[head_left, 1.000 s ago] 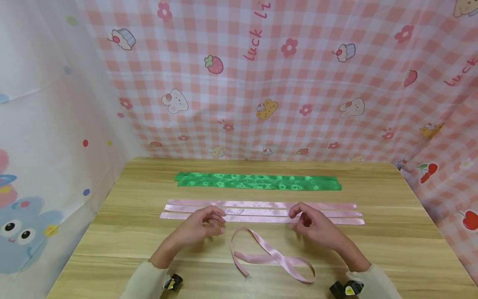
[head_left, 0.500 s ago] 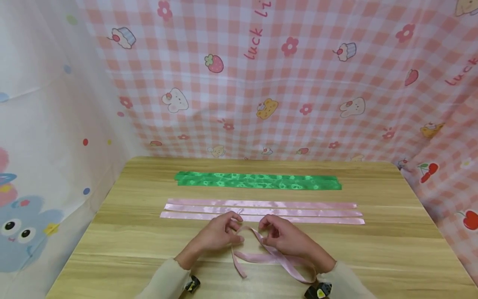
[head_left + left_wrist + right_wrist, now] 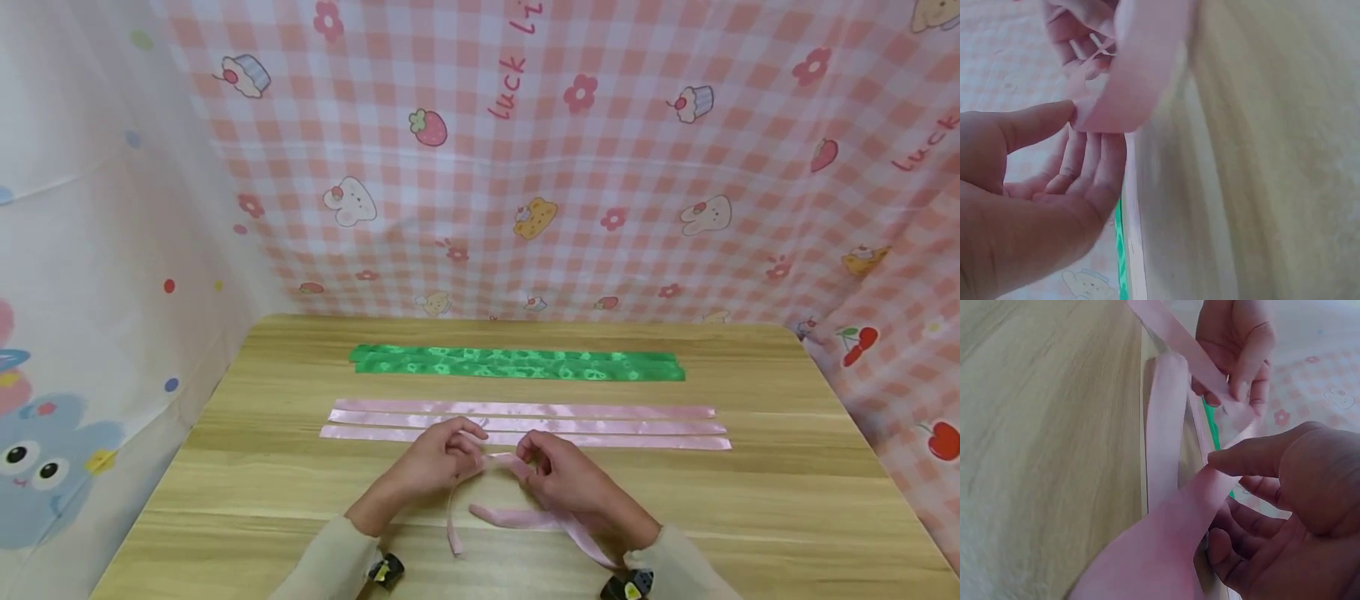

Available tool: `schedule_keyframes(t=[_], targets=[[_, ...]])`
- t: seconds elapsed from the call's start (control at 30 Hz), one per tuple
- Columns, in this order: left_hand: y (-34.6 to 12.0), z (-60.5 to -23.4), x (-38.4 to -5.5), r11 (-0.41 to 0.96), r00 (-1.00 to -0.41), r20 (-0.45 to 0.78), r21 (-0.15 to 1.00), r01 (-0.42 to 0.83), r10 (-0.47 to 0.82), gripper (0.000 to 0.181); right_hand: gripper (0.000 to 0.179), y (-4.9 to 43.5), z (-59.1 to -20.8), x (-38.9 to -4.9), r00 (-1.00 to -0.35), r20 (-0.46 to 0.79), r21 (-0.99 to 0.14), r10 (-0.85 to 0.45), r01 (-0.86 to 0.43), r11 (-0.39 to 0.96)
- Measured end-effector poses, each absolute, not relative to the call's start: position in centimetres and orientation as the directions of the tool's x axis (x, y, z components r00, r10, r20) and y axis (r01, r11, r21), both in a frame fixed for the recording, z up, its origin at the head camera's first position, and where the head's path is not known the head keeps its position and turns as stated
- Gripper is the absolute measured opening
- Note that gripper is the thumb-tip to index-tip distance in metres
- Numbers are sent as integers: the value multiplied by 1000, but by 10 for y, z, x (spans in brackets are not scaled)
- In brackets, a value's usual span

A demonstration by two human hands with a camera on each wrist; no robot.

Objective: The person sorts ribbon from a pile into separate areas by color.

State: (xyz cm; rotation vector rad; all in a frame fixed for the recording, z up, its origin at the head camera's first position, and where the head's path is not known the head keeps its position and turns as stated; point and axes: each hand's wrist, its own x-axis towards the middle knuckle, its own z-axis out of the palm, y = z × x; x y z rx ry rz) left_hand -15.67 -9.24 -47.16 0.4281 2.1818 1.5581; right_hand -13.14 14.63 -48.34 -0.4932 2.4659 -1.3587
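A loose pink satin ribbon is raised off the table at one stretch. My left hand pinches it between thumb and fingers, and one end dangles below that hand. Close by on the right, my right hand pinches the same ribbon, leaving a short span between the two hands. In the left wrist view the ribbon passes between the thumb and the forefinger. The right wrist view shows the ribbon running under the right thumb, with a folded stretch behind it. The rest trails on the table beneath the right forearm.
Just beyond the hands, three pink ribbon strips lie side by side across the wooden table. Farther back are green ribbon strips, laid flat. A pink checked curtain hangs behind the table's far edge.
Both hands have come inward and down from above the pink strips to the loose ribbon. They now pinch and lift it, and its dangling end has shifted left.
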Motion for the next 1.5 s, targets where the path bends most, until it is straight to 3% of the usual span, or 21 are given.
schedule_keyframes(t=[0.17, 0.33, 0.5, 0.63, 0.83, 1.2, 1.5], targets=[[-94, -465, -157, 277, -852, -203, 958, -71, 482, 35, 12, 144, -482, -129, -893, -85, -900, -442, -121, 418], [-94, -462, -157, 230, -840, -192, 970, -83, 508, 34, 23, 138, -478, -128, -880, -129, -949, -458, -25, 315], [-94, -460, -156, 116, -802, -232, 973, -202, 551, 34, 32, 136, -472, -127, -898, -134, -973, -419, 40, 226], [-94, -458, -155, 92, -774, -245, 967, -237, 583, 37, 37, 136, -467, -127, -918, -104, -971, -382, 10, 239], [-93, -456, -156, 157, -785, -227, 974, -166, 577, 36, 35, 136, -464, -126, -930, -33, -953, -366, -82, 292], [-110, -438, -156, 216, -845, -101, 976, 17, 525, 32, 17, 155, -459, -129, -925, -31, -973, -378, -59, 224], [-148, -420, -160, 195, -853, -25, 976, 91, 521, 31, 21, 185, -445, -132, -932, 4, -975, -361, -83, 205]])
